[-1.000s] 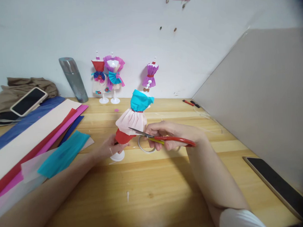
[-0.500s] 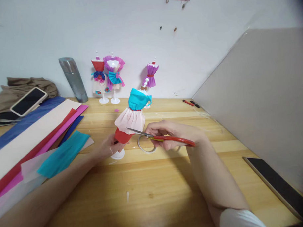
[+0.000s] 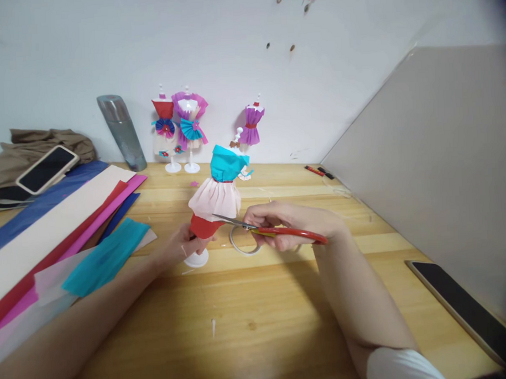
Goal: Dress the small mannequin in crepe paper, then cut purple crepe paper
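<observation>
A small dress-form mannequin (image 3: 225, 167) wears a turquoise top, a pleated pale pink skirt (image 3: 215, 199) and a red layer (image 3: 204, 226) beneath it. My left hand (image 3: 187, 241) grips it low, under the red layer, above its round white base (image 3: 196, 259); part of those fingers is hidden behind it. My right hand (image 3: 279, 224) is closed on red-handled scissors (image 3: 294, 232). Their dark blades point left and lie across the lower edge of the pink skirt; whether they touch the paper I cannot tell. A roll of tape (image 3: 243, 249) rests on the table behind the scissors.
Dressed mannequins (image 3: 188, 128) stand along the wall, beside a grey bottle (image 3: 124, 133). Strips of coloured crepe paper (image 3: 63, 224) cover the left side, with a phone (image 3: 48, 169) on brown cloth (image 3: 64, 142). Another phone (image 3: 456, 309) lies at right, near a partition (image 3: 434, 150).
The mannequin's top has tilted slightly to the left, and its skirt has shifted a little the same way. The scissors and both hands have hardly moved.
</observation>
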A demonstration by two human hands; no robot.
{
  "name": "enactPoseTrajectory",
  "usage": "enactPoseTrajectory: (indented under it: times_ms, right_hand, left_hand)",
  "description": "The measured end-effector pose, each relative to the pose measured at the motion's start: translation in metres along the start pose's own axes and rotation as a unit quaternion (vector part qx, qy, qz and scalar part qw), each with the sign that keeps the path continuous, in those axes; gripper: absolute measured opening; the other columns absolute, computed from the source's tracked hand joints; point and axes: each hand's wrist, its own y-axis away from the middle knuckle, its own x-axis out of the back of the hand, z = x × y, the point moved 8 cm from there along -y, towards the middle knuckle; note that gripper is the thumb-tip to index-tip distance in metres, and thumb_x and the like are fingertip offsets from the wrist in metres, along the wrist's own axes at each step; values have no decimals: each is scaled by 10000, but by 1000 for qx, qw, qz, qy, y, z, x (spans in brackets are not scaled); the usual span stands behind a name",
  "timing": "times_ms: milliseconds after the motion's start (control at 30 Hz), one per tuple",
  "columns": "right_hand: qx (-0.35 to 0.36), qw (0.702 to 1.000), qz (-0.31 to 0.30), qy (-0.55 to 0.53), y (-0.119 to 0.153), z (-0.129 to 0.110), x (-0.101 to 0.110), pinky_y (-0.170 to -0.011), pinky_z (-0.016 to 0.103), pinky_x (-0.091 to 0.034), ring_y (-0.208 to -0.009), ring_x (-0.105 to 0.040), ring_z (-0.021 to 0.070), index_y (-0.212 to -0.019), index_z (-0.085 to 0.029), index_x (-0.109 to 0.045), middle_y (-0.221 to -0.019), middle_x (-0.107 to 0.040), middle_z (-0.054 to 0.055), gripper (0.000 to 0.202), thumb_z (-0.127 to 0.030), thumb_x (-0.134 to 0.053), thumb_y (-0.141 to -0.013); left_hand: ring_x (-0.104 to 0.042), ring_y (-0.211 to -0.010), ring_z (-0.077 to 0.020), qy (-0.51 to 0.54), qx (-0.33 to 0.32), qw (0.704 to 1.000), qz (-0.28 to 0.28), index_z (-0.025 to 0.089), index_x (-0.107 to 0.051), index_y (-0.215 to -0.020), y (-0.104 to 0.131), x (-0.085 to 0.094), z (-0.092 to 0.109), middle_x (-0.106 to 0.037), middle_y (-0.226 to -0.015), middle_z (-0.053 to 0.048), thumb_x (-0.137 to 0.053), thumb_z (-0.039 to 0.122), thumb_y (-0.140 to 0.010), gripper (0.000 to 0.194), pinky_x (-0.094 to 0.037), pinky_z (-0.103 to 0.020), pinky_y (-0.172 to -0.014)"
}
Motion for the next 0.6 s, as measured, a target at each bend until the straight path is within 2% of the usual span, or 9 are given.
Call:
enactPoseTrajectory:
  times_ms: [133,333,467,600]
  right_hand:
    - [-9,999,-15,-35,2,2,-1,-538,237,-327,-647,-411,109,-935,-184,-508,-751,-520,-17,550,-693,-640,-774]
    - [2,994,-28,-108,1,8,-5,-581,230,-397,-703,-500,121,-976,-183,-512,-877,-581,15,557,-650,-708,-744]
    - [41,989,-28,-136,-1,4,-6,-592,214,-414,-725,-509,108,-995,-171,-515,-883,-555,14,484,-576,-694,-799]
    - [50,991,-15,-125,-1,2,-3,-559,211,-379,-666,-447,97,-971,-151,-539,-786,-507,-12,508,-591,-710,-782]
  left_hand:
    - [-407,-519,-118,67,3,997,-32,159,-618,-830,2,-6,5,-463,-523,32,-635,506,-782,351,-333,-274,-531]
    - [-408,-503,-100,118,-12,990,-75,135,-628,-833,6,-12,9,-483,-510,33,-684,541,-776,414,-329,-257,-524]
    - [-412,-500,-100,135,-28,985,-101,134,-629,-856,5,-16,7,-495,-507,28,-674,554,-802,425,-294,-252,-501]
    - [-397,-482,-96,149,-47,982,-109,155,-623,-840,4,-16,6,-491,-492,34,-677,588,-796,438,-275,-252,-484]
